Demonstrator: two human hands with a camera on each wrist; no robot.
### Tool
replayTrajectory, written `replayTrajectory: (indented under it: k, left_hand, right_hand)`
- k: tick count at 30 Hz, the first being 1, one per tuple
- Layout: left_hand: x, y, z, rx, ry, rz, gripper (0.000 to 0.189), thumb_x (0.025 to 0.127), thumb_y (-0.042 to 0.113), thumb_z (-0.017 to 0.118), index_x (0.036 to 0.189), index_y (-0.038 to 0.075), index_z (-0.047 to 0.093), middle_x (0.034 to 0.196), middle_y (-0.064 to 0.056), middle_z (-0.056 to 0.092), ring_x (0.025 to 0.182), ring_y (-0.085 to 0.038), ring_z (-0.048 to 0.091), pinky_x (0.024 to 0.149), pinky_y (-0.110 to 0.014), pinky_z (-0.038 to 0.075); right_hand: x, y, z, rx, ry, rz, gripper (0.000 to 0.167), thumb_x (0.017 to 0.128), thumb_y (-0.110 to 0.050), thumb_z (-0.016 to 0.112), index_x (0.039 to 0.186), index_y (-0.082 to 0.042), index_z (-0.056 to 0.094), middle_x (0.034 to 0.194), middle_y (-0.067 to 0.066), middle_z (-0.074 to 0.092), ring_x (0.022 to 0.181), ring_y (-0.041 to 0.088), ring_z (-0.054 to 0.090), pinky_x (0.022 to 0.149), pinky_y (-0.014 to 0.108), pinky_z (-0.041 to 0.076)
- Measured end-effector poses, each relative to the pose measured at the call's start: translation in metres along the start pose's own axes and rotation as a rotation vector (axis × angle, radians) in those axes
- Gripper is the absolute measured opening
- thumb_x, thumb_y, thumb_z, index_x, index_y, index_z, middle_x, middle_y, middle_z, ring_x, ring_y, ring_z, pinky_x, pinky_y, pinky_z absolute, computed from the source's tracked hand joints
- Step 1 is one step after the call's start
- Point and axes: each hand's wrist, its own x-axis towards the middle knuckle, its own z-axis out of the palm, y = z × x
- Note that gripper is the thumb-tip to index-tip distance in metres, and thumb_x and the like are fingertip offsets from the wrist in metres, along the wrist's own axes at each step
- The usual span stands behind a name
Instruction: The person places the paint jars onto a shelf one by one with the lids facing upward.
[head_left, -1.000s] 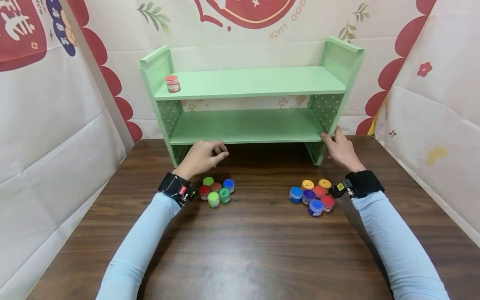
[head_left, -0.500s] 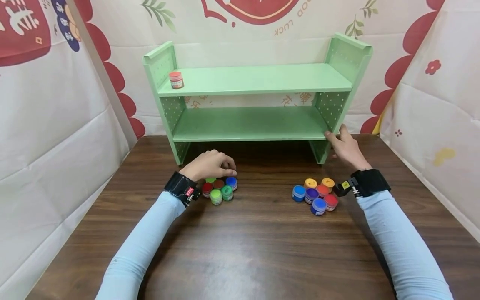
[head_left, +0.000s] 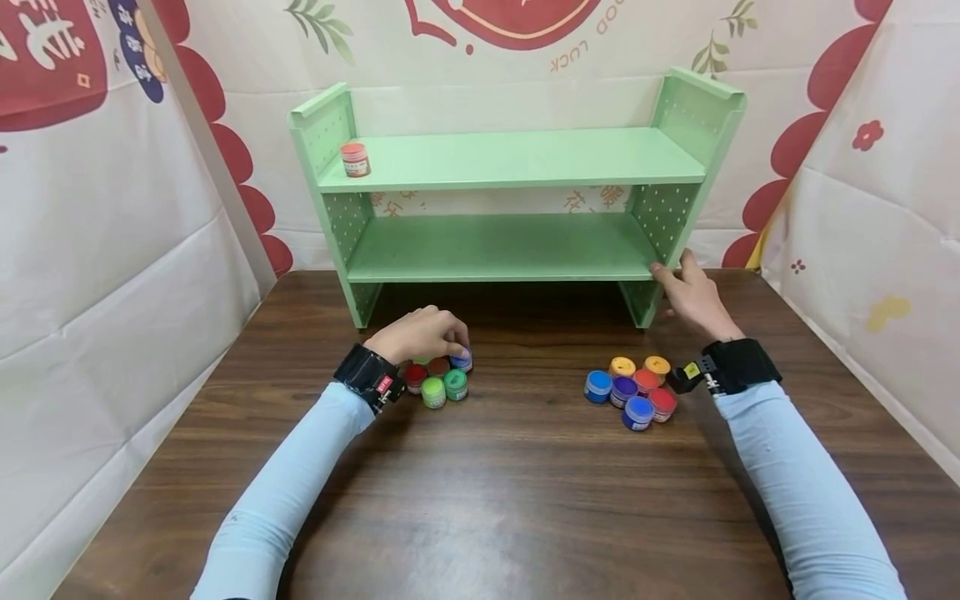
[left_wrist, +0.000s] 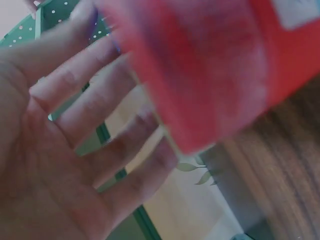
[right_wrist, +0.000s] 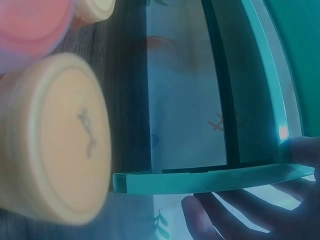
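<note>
My left hand (head_left: 424, 335) reaches over the left cluster of paint jars, thumb and fingertips pinching the sides of a blue paint jar (head_left: 462, 363) that stands on the table. In the left wrist view, a blurred red jar (left_wrist: 210, 75) close to the lens hides the fingertips of the left hand (left_wrist: 80, 120). My right hand (head_left: 694, 298) grips the right side panel of the green shelf (head_left: 495, 247), thumb on the front inner side. The right wrist view shows the thumb (right_wrist: 304, 150) on one side of that panel (right_wrist: 210, 181) and the fingers on the other.
Light green (head_left: 433, 392), green (head_left: 455, 385) and red (head_left: 415, 378) jars sit beside the left hand. Several more, including a blue one (head_left: 637, 413), stand near the right wrist. An orange-red jar (head_left: 355, 160) occupies the upper shelf's left end.
My left hand has come down and forward onto the left cluster, its thumb and fingers closing about the blue paint jar. The right hand keeps its grip on the shelf. The head view has shifted slightly.
</note>
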Motion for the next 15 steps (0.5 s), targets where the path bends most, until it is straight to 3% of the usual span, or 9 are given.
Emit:
replayTrajectory:
  k: [6, 15]
  left_hand:
    - [-0.0005, -0.0038, 0.0004, 0.028, 0.014, -0.002, 0.019, 0.104, 0.027, 0.063, 0.115, 0.019, 0.076, 0.093, 0.003, 0.073, 0.066, -0.010, 0.051, 0.065, -0.027, 0.042]
    - [-0.0013, -0.0022, -0.0032, 0.028, -0.013, -0.005, 0.025, 0.098, 0.035, 0.071, 0.118, 0.021, 0.073, 0.096, 0.005, 0.074, 0.082, -0.011, 0.065, 0.078, -0.031, 0.053]
  right_hand:
    - [-0.0026, -0.0001, 0.0010, -0.002, -0.008, -0.004, 0.083, 0.106, -0.059, 0.033, 0.166, -0.015, -0.002, 0.156, 0.039, 0.034, 0.131, 0.053, 0.050, 0.066, 0.026, 0.056]
    - [-0.0018, -0.0013, -0.0004, -0.010, -0.003, -0.008, 0.083, 0.106, -0.060, 0.033, 0.167, -0.016, -0.003, 0.157, 0.039, 0.033, 0.133, 0.054, 0.049, 0.071, 0.033, 0.059]
